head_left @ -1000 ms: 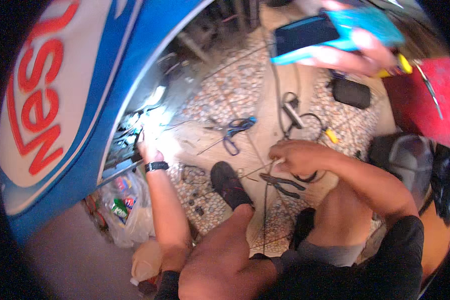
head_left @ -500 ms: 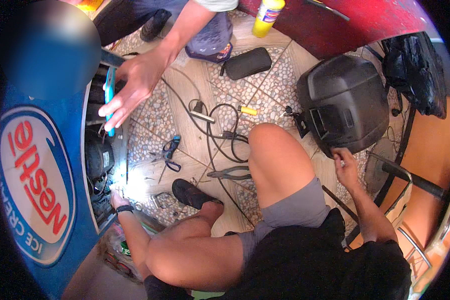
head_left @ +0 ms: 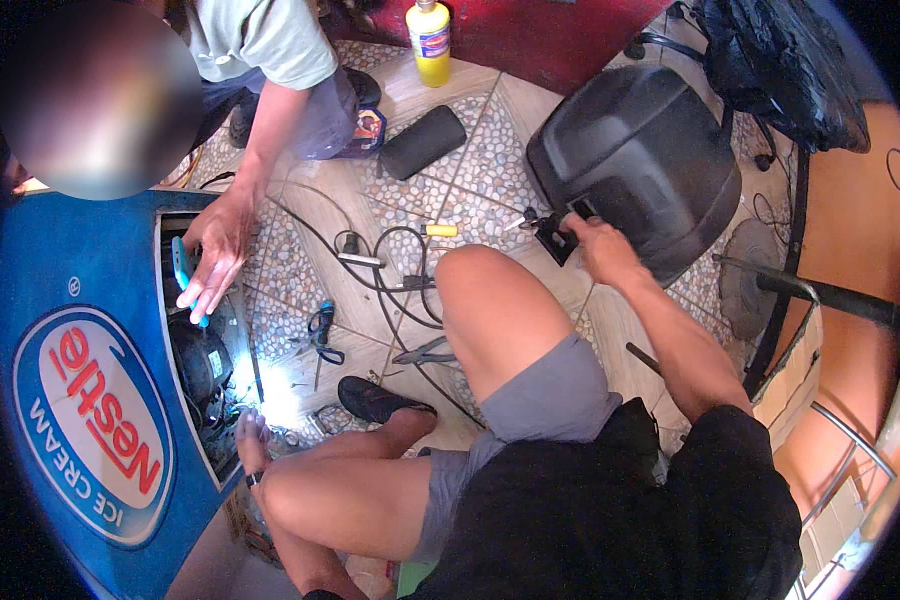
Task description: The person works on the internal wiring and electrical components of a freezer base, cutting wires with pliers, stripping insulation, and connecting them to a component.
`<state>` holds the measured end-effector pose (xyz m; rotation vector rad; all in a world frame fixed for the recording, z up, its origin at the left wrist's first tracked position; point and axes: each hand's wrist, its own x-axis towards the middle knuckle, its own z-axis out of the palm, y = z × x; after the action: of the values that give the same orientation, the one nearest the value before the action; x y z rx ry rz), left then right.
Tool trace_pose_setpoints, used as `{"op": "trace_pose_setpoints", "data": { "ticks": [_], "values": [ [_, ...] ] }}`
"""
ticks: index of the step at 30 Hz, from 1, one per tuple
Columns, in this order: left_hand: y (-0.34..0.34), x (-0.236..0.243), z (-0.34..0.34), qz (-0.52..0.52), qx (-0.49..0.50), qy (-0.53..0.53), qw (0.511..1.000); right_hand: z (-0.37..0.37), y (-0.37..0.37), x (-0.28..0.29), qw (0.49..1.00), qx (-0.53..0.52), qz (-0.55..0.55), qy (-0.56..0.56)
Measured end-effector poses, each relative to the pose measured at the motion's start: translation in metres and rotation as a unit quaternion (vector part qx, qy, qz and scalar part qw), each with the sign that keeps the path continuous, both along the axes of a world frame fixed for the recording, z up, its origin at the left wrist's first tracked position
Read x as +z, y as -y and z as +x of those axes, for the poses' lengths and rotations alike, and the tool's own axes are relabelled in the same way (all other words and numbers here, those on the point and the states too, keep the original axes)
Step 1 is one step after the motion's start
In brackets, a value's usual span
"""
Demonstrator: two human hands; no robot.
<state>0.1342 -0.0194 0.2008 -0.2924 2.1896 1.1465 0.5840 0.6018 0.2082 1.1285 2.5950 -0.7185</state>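
My right hand (head_left: 600,248) is at the front of a black motorcycle top box (head_left: 650,150), fingers closed on its black latch (head_left: 555,243). Keys (head_left: 526,219) hang beside the latch. At the far side, my left hand (head_left: 253,437) is by the lower edge of an open compartment (head_left: 198,350) in the blue ice cream freezer (head_left: 45,270). Its fingers are bunched together, and glare hides what they hold, if anything. Inside the compartment a round dark compressor and wires show. A co-worker's hand (head_left: 220,245) holds a blue phone (head_left: 182,270) over it; bright light falls near my left hand.
On the pebble-patterned floor lie scissors (head_left: 322,330), pliers (head_left: 425,352), a looped black cable (head_left: 380,270), a yellow-handled tool (head_left: 440,230) and a black pouch (head_left: 423,142). A yellow bottle (head_left: 430,45) stands at the back. A black plastic bag (head_left: 780,70) hangs at the far right.
My right hand has moved up and left from the box's lower edge onto its latch. The view has shifted right. The co-worker's hand with the phone has come lower beside the compartment.
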Motion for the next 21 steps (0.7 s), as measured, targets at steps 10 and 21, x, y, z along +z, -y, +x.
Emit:
{"op": "trace_pose_setpoints", "data": {
  "ticks": [10,21],
  "values": [
    [0.027,-0.011,0.054,-0.143,-0.135,0.036,0.980,0.054,-0.067,0.209,0.901,-0.080,0.417,-0.089],
    [0.002,-0.055,0.071,-0.167,-0.203,0.057,0.963,0.184,-0.190,-0.043,0.961,0.079,-0.080,0.254]
  ]
}}
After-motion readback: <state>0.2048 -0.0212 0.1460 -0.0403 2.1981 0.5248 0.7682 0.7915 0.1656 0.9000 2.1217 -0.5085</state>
